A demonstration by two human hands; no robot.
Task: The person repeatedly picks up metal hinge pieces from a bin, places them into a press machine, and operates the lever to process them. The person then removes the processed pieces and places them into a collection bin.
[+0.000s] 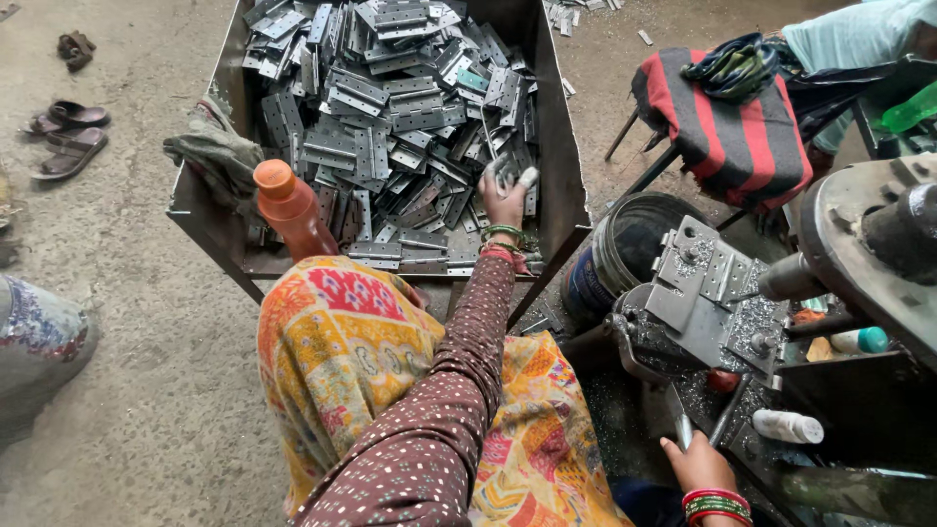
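Note:
My left hand (508, 191), at the end of a brown dotted sleeve with green and red bangles, reaches into a big metal bin (564, 166). Its fingers are closed around a grey hinge plate (500, 172) on the right side of the pile of hinge plates (390, 98). Low at the right, my right hand (699, 465), also wearing bangles, grips a short metal handle (682, 429) at the base of a press machine (717, 293). Metal shavings cover the machine bed.
An orange bottle (291, 210) and a rag (210, 151) sit at the bin's near left corner. A dark bucket (625, 244) stands between bin and machine. Behind it is a stool with a red-and-black striped cloth (732, 127). Sandals (68, 132) lie on the floor at left.

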